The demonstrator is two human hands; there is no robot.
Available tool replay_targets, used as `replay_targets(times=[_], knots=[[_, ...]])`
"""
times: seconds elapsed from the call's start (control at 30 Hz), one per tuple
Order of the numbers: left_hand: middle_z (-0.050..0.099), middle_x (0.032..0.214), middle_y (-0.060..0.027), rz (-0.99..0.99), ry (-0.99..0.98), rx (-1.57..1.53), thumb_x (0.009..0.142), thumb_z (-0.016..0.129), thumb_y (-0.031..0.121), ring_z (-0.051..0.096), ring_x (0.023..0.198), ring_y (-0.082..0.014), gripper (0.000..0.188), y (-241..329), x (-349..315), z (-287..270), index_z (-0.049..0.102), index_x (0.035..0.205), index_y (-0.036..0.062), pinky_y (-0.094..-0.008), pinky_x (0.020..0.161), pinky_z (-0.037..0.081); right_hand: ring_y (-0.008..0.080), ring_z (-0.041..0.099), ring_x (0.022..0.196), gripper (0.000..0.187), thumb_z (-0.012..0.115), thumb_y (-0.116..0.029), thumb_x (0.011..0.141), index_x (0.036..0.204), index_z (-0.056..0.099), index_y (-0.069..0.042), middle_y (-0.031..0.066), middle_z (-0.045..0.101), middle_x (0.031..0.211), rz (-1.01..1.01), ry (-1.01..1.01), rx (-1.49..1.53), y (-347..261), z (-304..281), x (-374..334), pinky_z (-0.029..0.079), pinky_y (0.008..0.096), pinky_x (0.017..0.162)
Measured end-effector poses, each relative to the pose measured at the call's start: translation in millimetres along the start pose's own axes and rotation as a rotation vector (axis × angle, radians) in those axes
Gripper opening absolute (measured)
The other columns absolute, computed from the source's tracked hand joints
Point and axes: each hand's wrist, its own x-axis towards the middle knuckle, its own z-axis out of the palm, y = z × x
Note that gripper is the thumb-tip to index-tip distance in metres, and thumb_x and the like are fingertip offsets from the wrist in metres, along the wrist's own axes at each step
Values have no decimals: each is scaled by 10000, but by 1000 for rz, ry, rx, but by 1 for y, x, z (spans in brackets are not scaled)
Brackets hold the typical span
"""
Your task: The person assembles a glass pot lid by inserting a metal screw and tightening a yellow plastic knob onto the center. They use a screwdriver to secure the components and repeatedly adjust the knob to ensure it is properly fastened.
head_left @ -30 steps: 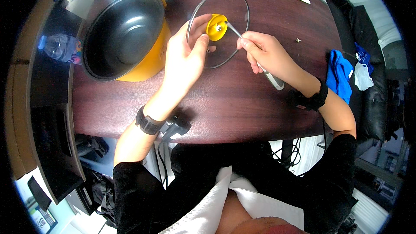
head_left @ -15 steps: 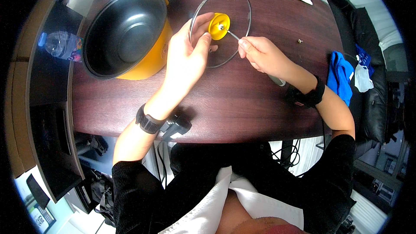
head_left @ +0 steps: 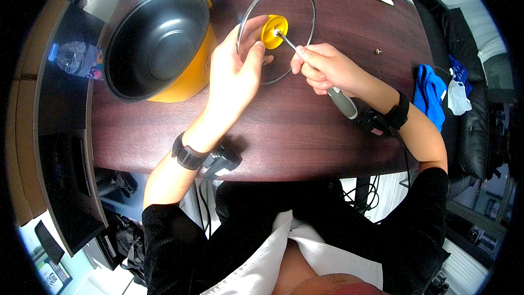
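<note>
My left hand (head_left: 236, 68) is closed on a round glass lid (head_left: 299, 8) with a thin metal rim, holding it tilted above the table. At its middle sits a yellow knob (head_left: 268, 39), hollow side facing right, with my fingers around it. A screwdriver (head_left: 343, 104) with a grey-green handle is in my right hand (head_left: 322, 66). Its metal shaft points up and left, and the tip meets the small bright fitting at the knob's centre. Whether the tip is seated there is too small to tell.
A yellow pot (head_left: 188, 79) with a black inside stands left of my left hand. Beyond it lies a plastic bottle (head_left: 76, 58). A small screw-like piece (head_left: 377, 51) is on the dark wooden table (head_left: 284, 131). Blue cloth (head_left: 428, 95) rests at the right edge.
My right hand has shifted slightly left and turned, so more of the screwdriver's handle shows below it. The lid and knob have moved a little left and up.
</note>
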Motion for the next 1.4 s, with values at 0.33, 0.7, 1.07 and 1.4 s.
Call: replay_targets(times=[0.33, 0.7, 1.07, 1.4], knots=[[506, 1311, -144, 22, -12, -5, 945, 413, -23, 545, 1141, -191, 370, 0, 0, 1, 441, 1313, -41, -326, 884, 542, 35, 291, 379, 358, 339, -338, 1028, 853, 487, -63, -70, 323, 519, 65, -24, 186, 0, 1, -3, 288, 218, 379], [504, 1316, -132, 12, -11, -15, 949, 418, -17, 550, 1134, -191, 368, 0, -1, 1, 439, 1316, -41, -326, 888, 540, 27, 281, 372, 368, 316, -357, 1034, 820, 459, -94, -82, 305, 509, 82, -15, 198, 0, 5, -4, 260, 204, 375], [501, 1323, -139, 57, -26, 12, 942, 417, -31, 548, 1147, -197, 371, -2, 0, 1, 440, 1312, -50, -328, 887, 542, 33, 283, 396, 340, 332, -342, 1031, 806, 435, -108, -72, 298, 536, 66, -39, 149, -4, 3, -3, 268, 195, 382], [522, 1304, -146, 71, -36, 35, 935, 431, -40, 566, 1132, -211, 364, -1, 0, 2, 455, 1297, -64, -328, 873, 550, 310, 565, 498, 237, 478, -222, 948, 793, 529, -49, 147, 567, 585, -557, 259, -997, -3, -22, 2, 472, 368, 537]])
